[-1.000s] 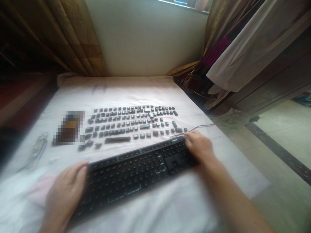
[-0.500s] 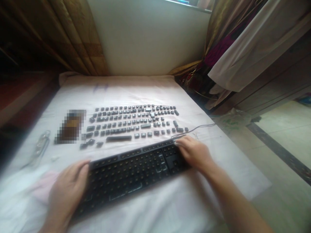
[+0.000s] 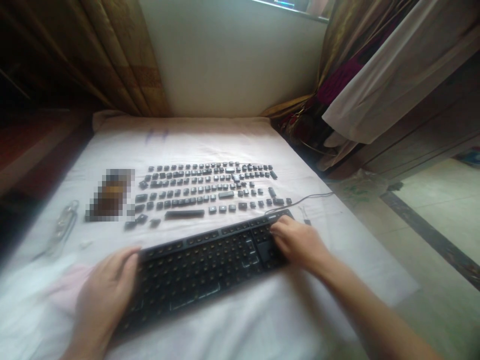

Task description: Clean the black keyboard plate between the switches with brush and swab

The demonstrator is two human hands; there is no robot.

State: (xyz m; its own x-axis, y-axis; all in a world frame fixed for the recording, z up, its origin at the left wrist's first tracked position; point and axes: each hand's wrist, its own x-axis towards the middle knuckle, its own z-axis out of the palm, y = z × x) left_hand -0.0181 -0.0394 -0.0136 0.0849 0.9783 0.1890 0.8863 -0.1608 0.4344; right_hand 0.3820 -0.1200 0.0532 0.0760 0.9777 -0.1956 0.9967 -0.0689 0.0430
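Note:
A black keyboard [image 3: 202,270] with its keycaps off lies at a slant across the near part of the white-covered surface. Around its left end wraps my left hand [image 3: 105,290], thumb on top and fingers along the upper edge. My right hand [image 3: 300,242] is over the right end, by the number pad, its fingers drawn together and pointing down at the key posts. Whatever is between those fingertips is too small and blurred to make out. Beyond the keyboard, loose black keycaps [image 3: 193,190] are laid out in rows, with the long space bar [image 3: 184,214] nearest.
A pixelated dark rectangle [image 3: 110,196] lies left of the keycaps. Farther left is a clear, slim object [image 3: 63,225] I cannot name. Pink cloth [image 3: 71,287] sits beside my left hand. A cable [image 3: 311,196] runs off the right edge; a small tool [image 3: 306,216] lies near it.
My right hand has moved slightly down and toward me from the keyboard's top right edge, uncovering that corner and the small tool beyond it. My left hand keeps its place.

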